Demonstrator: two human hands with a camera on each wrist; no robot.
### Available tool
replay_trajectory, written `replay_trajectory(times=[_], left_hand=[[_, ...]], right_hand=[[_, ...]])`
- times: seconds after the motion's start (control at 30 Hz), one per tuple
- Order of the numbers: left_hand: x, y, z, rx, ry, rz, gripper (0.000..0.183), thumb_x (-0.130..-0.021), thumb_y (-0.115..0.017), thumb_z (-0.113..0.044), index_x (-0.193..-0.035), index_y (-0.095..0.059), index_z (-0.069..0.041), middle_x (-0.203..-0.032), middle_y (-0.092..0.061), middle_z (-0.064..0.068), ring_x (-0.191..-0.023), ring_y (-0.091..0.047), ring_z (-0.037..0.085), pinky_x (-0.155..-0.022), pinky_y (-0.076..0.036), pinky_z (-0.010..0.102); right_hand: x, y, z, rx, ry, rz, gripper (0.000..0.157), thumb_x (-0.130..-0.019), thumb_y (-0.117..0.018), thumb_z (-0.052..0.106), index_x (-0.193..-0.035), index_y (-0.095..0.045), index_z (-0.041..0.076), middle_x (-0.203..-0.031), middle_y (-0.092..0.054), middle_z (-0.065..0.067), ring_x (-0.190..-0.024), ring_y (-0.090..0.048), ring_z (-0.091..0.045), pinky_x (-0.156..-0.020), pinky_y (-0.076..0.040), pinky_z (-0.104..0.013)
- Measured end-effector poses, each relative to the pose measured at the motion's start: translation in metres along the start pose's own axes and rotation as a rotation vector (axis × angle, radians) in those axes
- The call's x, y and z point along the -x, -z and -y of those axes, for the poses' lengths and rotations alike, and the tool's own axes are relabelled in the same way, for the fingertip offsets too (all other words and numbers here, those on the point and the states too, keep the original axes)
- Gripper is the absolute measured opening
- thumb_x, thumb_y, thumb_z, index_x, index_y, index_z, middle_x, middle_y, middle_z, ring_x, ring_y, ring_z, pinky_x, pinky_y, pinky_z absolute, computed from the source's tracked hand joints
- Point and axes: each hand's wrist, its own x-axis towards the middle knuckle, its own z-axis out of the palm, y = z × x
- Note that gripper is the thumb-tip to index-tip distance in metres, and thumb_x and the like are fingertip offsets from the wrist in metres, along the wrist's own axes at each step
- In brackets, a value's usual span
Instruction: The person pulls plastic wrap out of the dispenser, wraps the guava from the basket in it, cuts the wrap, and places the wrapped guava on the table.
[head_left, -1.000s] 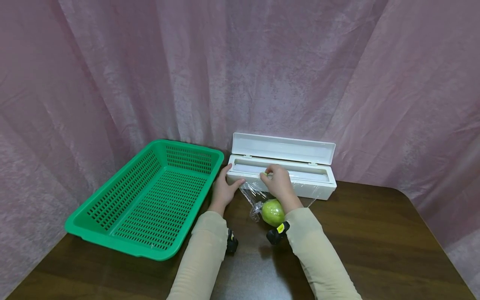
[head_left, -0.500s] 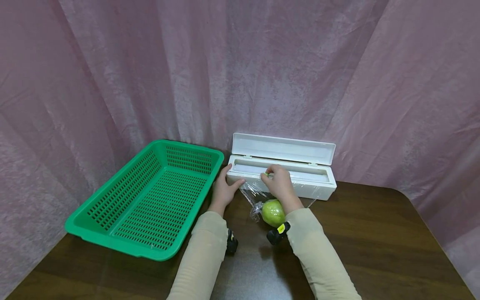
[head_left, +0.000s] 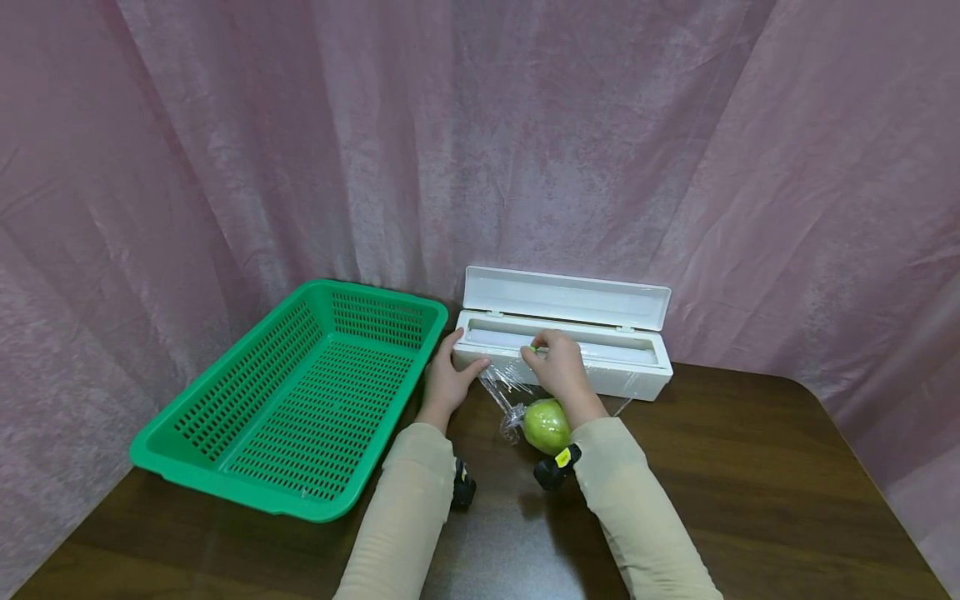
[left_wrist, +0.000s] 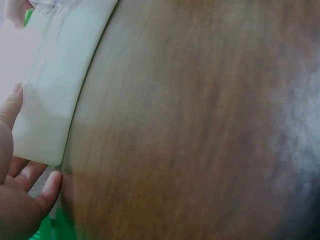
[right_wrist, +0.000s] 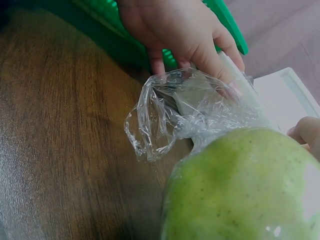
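the left hand (head_left: 445, 387) grips the left end of a white box (head_left: 626, 381), thumb on its front face, other fingers spread about the end; the right hand (head_left: 561, 367) bends over the box's front edge, thumb and forefinger pinching a small green tab (head_left: 533, 348), most of which the fingers hide; the box stands on a dark wooden table (head_left: 750, 500), its lid (head_left: 566, 298) raised at the back and a white roll (head_left: 491, 337) lying in the long slot; a green fruit (head_left: 544, 426) sits in front of the box, near the right wrist, covered in clear film (head_left: 513, 418) that is bunched up at the fruit's left side and stretches back to the box front; in the right wrist view the bunched film lies between the fruit and the left hand; a green basket (head_left: 156, 454) with slotted walls stands to the left, near the left forearm; black wrist cameras (head_left: 463, 486) sit at the cuffs of beige sleeves (head_left: 408, 508); a pink curtain (head_left: 600, 125) hangs behind.
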Motion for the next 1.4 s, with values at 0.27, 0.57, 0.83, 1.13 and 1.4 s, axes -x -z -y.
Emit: replay_trajectory(times=[0.27,0.57,0.83,1.13,1.4], left_hand=[[-0.0002,-0.0005,-0.0003,0.008,-0.006,0.004,0.074,-0.081,-0.074,-0.034,-0.144,-0.039,-0.021,-0.148,-0.041,0.006,-0.137,-0.037,0.026,-0.112,-0.031,0.043],[-0.0005,-0.0008,0.0,0.012,-0.02,-0.004,0.074,-0.081,-0.075,-0.033,-0.144,-0.04,-0.019,-0.147,-0.042,0.007,-0.136,-0.038,0.027,-0.112,-0.031,0.043],[0.0,0.0011,-0.0014,0.008,-0.015,0.009,0.074,-0.082,-0.074,-0.034,-0.145,-0.038,-0.019,-0.149,-0.04,0.007,-0.137,-0.036,0.028,-0.112,-0.031,0.045],[0.0007,0.002,-0.0027,0.015,-0.007,0.013,0.075,-0.081,-0.074,-0.033,-0.145,-0.038,-0.019,-0.149,-0.039,0.007,-0.138,-0.035,0.027,-0.113,-0.03,0.043],[0.0013,0.0016,-0.0038,0.023,-0.01,0.015,0.074,-0.081,-0.074,-0.032,-0.145,-0.038,-0.018,-0.149,-0.039,0.007,-0.139,-0.034,0.027,-0.113,-0.029,0.043]], right_hand=[[0.0011,0.0009,0.0007,0.016,-0.009,0.0,0.026,-0.089,-0.062,0.026,-0.099,-0.064,0.002,-0.116,-0.064,-0.018,-0.11,-0.059,-0.033,-0.096,-0.047,-0.046],[0.0011,0.0011,0.0012,0.02,-0.029,-0.007,0.025,-0.088,-0.062,0.027,-0.097,-0.063,0.004,-0.116,-0.064,-0.017,-0.108,-0.06,-0.032,-0.095,-0.047,-0.046],[0.0018,0.0015,0.0017,0.009,-0.026,-0.017,0.023,-0.088,-0.062,0.024,-0.097,-0.063,0.003,-0.116,-0.063,-0.017,-0.108,-0.059,-0.031,-0.094,-0.048,-0.045],[0.0012,0.001,0.0004,0.008,-0.029,-0.018,0.02,-0.087,-0.06,0.023,-0.093,-0.062,0.004,-0.113,-0.064,-0.016,-0.083,-0.06,-0.024,-0.088,-0.05,-0.045],[0.0021,0.0018,0.0007,0.076,-0.058,-0.047,0.018,-0.084,-0.06,0.025,-0.09,-0.063,0.008,-0.096,-0.066,-0.01,-0.059,-0.049,-0.016,-0.068,-0.048,-0.037]])
